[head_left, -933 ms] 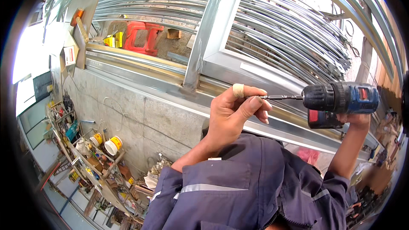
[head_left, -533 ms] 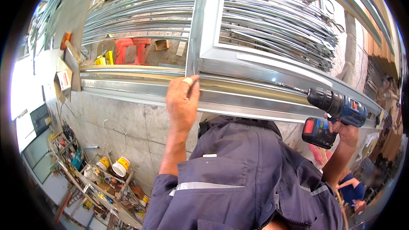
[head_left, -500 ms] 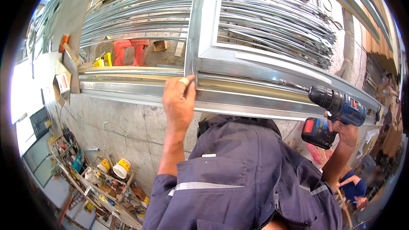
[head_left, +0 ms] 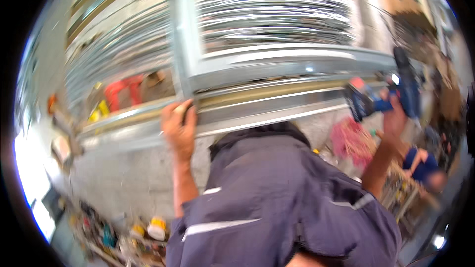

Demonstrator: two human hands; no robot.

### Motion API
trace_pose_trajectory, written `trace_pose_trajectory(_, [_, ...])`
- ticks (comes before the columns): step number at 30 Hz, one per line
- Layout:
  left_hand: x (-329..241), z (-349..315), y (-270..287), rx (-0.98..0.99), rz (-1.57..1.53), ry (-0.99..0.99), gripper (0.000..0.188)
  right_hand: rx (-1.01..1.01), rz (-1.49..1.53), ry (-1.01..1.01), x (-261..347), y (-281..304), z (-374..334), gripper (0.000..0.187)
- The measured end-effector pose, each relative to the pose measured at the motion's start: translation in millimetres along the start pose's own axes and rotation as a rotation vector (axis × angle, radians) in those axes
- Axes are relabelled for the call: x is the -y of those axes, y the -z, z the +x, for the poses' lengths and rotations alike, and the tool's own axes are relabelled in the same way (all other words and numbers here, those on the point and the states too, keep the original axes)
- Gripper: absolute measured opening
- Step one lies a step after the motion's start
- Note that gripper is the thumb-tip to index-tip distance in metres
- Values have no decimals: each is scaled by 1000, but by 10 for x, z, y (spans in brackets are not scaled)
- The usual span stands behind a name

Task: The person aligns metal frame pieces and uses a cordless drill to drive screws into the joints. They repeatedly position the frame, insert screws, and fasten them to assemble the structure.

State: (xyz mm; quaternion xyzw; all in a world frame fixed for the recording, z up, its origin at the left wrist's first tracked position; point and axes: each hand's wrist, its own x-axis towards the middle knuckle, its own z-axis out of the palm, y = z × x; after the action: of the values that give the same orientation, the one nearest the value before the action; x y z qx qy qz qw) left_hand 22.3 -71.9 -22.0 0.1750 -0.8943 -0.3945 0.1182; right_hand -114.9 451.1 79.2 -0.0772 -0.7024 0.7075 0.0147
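My left hand (head_left: pixel 179 124) is at the near rail of a long metal frame (head_left: pixel 257 109), its fingers curled over the edge by the lower end of an upright metal profile (head_left: pixel 180 44). Blur hides whether something small is between the fingertips. My right hand (head_left: pixel 394 118) grips a blue and black cordless drill (head_left: pixel 408 86), lifted beyond the rail on the right. The drill's chuck points away from me, and its battery (head_left: pixel 360 100), partly red, sticks out to the left. I cannot make out the bit.
Long thin metal strips (head_left: pixel 277 15) lie behind the frame. Beyond the rail at left are a red stand (head_left: pixel 123 91) and a hammer-like tool (head_left: pixel 57 109). A cluttered shelf with white and yellow buckets (head_left: pixel 157 228) stands lower left. Another person (head_left: pixel 419 163) is at right, near a pink bundle (head_left: pixel 352 141).
The whole view has shifted and blurred. My right hand has raised the drill off the rail and turned its chuck away from me. My left hand keeps its place by the upright profile.
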Motion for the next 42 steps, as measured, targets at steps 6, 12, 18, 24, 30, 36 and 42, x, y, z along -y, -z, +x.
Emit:
trace_pose_trajectory(6, [-11,-57,-48,-37,75,-94,17,-287,-34,422,9,-103,266,44])
trace_pose_trajectory(12, [35,-82,-107,-12,-9,-23,13,-581,-41,526,-405,545,767,56])
trace_pose_trajectory(18, [-18,-57,-90,0,5,-41,13,-649,41,622,-611,725,964,63])
trace_pose_trajectory(24, [-4,-77,-101,-18,55,-51,12,-656,23,518,-539,690,936,42])
trace_pose_trajectory(30, [16,-92,-123,-33,30,-38,12,-562,-8,317,-645,831,914,32])
trace_pose_trajectory(36, [28,-90,-127,-18,21,-24,12,-528,-78,298,-678,872,920,16])
trace_pose_trajectory(42, [53,-71,-115,-6,-8,1,12,-525,-268,336,-460,960,927,10])
